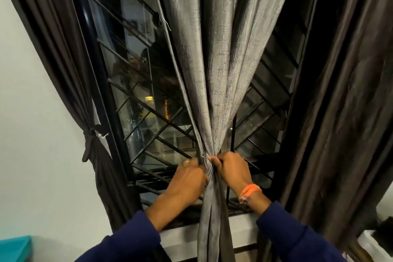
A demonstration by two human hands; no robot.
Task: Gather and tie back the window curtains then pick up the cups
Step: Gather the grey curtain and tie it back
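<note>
A dark window (136, 91) with a diagonal metal grille (161, 125) fills the background. Dark brown curtains (340, 112) hang at both sides, the left one tied back. At centre the grey curtain (212, 59) is bunched tight. The left hand (187, 181) and right hand (231, 169) grip it, fingers curled around the gather. An orange wristband (249, 191) circles the right wrist.

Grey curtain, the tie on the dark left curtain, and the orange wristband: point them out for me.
grey curtain (214, 83), head view, on the middle folds above the hands.
tie (90, 137), head view, on the knot round the dark left curtain.
orange wristband (249, 190), head view, on the band at the right wrist.
</note>
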